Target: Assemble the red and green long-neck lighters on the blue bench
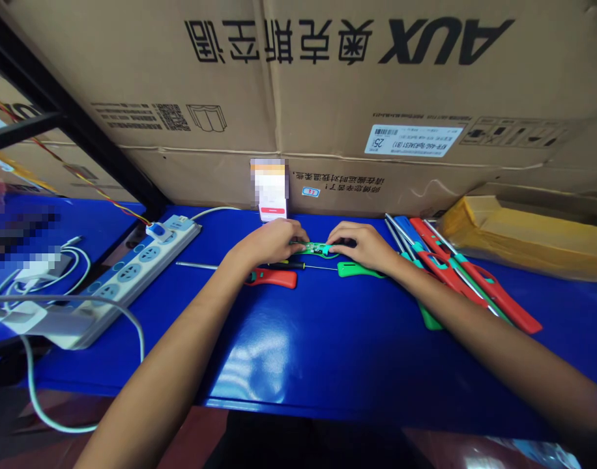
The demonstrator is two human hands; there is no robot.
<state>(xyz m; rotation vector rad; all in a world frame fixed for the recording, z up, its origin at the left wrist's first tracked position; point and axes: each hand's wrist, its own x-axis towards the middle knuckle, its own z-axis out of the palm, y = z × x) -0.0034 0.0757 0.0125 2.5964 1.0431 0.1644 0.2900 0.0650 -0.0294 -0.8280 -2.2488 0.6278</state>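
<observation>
Head view, hands point(272, 241) on green board point(314, 248), AUX carton point(322, 111)

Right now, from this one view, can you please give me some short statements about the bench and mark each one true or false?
The left hand and the right hand both touch a small green circuit board. True.

The red-handled screwdriver lies to the right of the green-handled screwdriver. False: it lies to the left of it.

The white power strip lies at the right end of the blue bench. False: it lies toward the left end.

The cardboard box behind the bench shows its AUX print upside down. True.
</observation>
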